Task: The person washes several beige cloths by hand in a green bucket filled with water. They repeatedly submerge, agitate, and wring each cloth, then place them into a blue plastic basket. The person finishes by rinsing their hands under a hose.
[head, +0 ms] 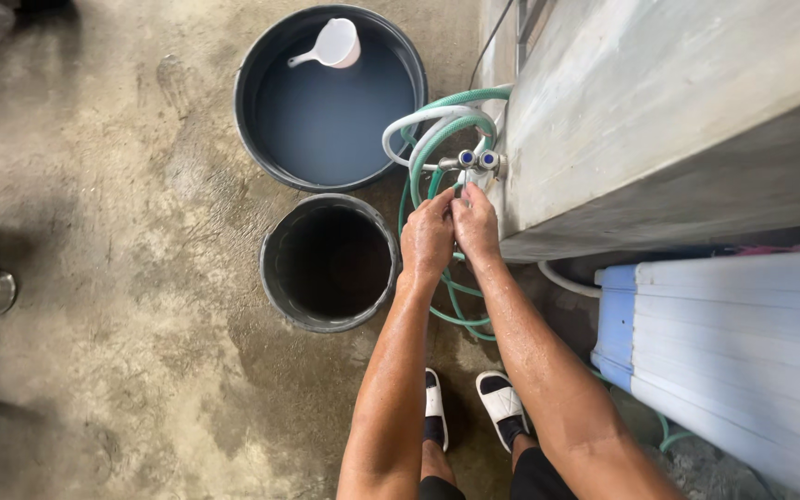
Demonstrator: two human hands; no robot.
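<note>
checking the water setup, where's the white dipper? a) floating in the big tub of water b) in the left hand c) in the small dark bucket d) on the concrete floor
a: the dipper floats in the big tub; both hands are at the taps.

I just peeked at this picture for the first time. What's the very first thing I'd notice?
Most likely the two wet hands, left hand and right hand, pressed together right under the taps on the grey wall at the middle. Green hose loops around them. Left of the hands sit two dark tubs: the big tub holds water with a white scoop floating, and the smaller bucket looks dark inside.
</note>
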